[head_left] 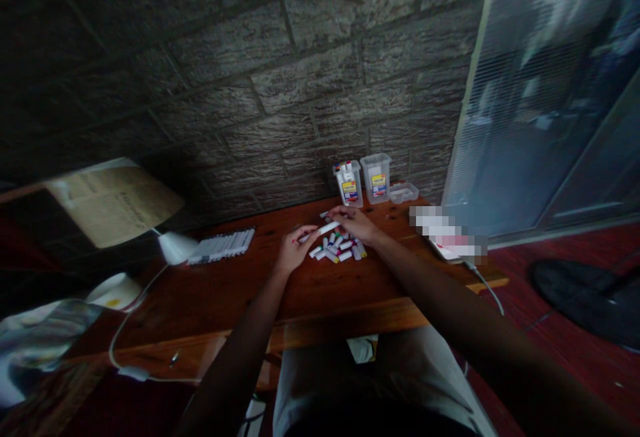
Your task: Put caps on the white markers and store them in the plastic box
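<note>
A white marker pen (329, 227) is held level between my hands, above the wooden table. My left hand (295, 247) is closed on its left end, thumb and fingers pinching it. At the other end, my right hand (356, 225) is closed round it, with the fingertips partly hidden. Just below the hands lies a loose pile of short white marker caps (345, 256) with coloured ends, some covered by my right hand. To the left, several white capless-looking pens (223, 245) lie side by side in a row; their tips are too small to make out.
Against the stone wall stand a clear tub with pens (350, 185), a second clear tub (377, 180) and a clear lid (404, 193). A lamp (120, 200) and paper cup (115, 291) are at left. A pixelated device (447, 233) with a cable lies right on the table (330, 290).
</note>
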A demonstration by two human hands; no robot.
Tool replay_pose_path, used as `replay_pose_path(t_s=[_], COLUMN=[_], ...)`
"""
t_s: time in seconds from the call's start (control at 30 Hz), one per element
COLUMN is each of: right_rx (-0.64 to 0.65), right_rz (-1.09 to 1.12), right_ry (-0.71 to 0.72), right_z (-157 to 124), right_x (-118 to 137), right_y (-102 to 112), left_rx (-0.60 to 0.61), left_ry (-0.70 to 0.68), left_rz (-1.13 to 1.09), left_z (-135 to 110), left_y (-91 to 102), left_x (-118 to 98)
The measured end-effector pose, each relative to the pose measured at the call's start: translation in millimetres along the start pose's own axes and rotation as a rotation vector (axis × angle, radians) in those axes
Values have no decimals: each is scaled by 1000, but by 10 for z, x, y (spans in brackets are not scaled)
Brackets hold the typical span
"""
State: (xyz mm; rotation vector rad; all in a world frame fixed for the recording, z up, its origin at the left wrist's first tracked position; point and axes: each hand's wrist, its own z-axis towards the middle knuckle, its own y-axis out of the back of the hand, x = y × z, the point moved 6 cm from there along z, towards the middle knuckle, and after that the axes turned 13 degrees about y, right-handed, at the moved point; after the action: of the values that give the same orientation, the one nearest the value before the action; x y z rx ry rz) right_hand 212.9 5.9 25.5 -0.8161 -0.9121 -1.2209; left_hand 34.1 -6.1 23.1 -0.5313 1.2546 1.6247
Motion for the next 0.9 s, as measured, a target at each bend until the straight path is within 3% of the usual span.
replay_pose_path(t_s=[0.23, 0.5, 0.9], right_rx=[-25, -162, -130], right_rz=[69, 122, 149], right_ry=[-56, -120, -29], right_z=[-22, 1, 43], right_x=[39, -26, -100], right_y=[-59, 41, 104], left_rx=[39, -83, -174], left_ry=[-18, -19, 40], left_rz=[90, 69, 41], left_z=[-27, 6, 16], left_y=[-21, 48, 114], left_x=[-39, 27, 52])
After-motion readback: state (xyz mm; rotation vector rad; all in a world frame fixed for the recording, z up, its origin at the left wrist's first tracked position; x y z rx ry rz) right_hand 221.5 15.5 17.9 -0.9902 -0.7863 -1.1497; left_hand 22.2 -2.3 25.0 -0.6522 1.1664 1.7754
